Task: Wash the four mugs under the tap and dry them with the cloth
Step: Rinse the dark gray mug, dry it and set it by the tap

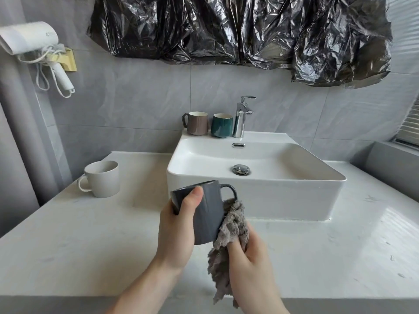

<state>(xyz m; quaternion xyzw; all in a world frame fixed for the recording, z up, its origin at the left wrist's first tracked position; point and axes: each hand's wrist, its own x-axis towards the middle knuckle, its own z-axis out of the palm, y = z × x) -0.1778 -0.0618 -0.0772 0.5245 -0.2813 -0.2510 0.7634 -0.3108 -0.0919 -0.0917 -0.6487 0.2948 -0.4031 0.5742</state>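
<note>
My left hand [179, 225] grips a dark grey mug [207, 216] in front of the sink, thumb over its rim, the mug tilted with its handle to the right. My right hand [249, 264] holds a grey-brown cloth [229, 236] pressed against the mug's right side below the handle. A white mug [103, 179] stands on the counter at the left. A taupe mug [197, 123] and a teal mug [221, 125] stand on the sink's back ledge, left of the chrome tap [242, 117]. No water runs from the tap.
The white square sink [256, 200] sits on a pale stone counter [79, 241]. A white hair dryer [34, 46] hangs on the left wall. Black plastic sheeting [238, 30] covers the wall above. A grey ledge [394, 168] rises at the right.
</note>
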